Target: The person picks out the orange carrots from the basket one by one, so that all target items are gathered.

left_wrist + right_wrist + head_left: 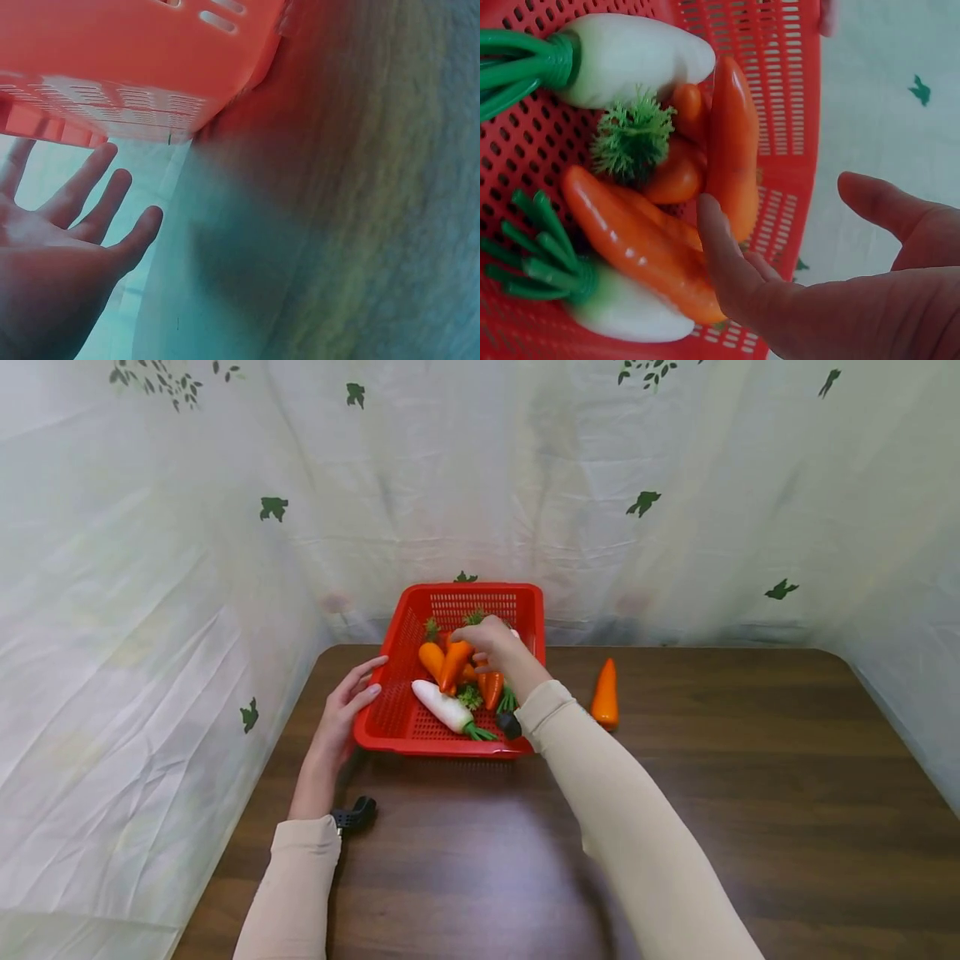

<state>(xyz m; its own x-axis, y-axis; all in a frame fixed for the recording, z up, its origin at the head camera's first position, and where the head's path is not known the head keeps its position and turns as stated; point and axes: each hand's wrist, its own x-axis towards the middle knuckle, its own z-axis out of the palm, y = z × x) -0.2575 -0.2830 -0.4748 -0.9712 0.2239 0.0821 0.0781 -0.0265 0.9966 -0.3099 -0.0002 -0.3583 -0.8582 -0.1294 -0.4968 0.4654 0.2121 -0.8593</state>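
Note:
A red plastic basket holds several orange carrots and white radishes with green tops. My left hand is at the basket's left rim, its fingers spread and fairly straight in the left wrist view. Inside the basket, my right hand hovers over the carrots. The right wrist view shows its thumb held well apart and its fingers beside two long carrots, one upright and one slanted; whether they touch, I cannot tell. Nothing is gripped there. A second radish lies partly under the slanted carrot.
A single orange carrot lies on the brown wooden table, right of the basket. White curtains with green leaf prints hang close behind the table and at both sides. A black wrist device sits at the left wrist.

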